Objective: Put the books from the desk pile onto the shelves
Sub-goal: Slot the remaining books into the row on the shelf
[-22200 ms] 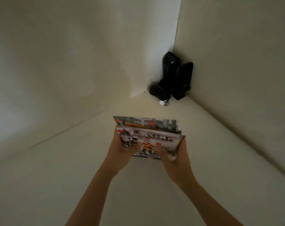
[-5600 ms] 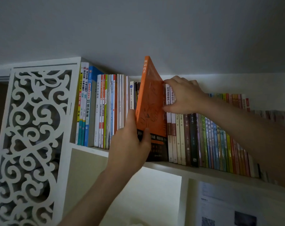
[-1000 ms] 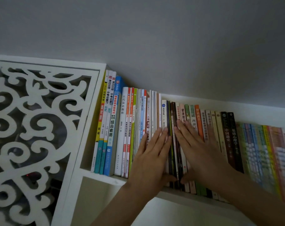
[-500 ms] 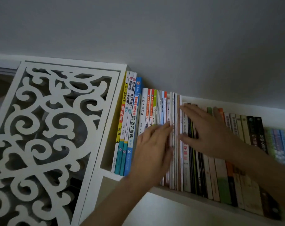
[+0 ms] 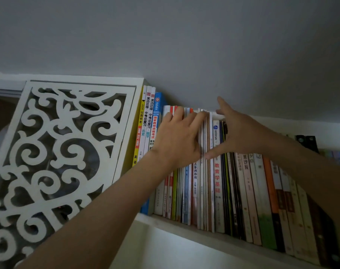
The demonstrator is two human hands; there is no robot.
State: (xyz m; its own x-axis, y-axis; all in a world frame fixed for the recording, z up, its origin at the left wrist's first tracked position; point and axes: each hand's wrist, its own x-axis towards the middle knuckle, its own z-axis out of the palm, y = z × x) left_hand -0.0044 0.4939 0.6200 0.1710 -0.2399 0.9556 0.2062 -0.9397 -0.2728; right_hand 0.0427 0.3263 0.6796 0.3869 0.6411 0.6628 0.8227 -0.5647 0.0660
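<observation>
Fingers of left hand [image 5: 179,138] lie straight, flat on spines; right hand [image 5: 236,135] spread wide, thumb pressing w/ palm, gripping nothing. Books [image 5: 206,171] upright, packed tight, thin pale spines mid-row, on white shelf [image 5: 184,225]. Fretwork panel [image 5: 58,152] left, grey wall [image 5: 184,45] above.

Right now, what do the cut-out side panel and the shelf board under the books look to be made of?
The side panel looks like white-painted wood or fibreboard, possibly plastic: flat scrollwork cut clean through, matte surface. The shelf board looks like white laminated or painted board, smooth, square-edged. The books are paper with mostly glossy printed spines.
</observation>
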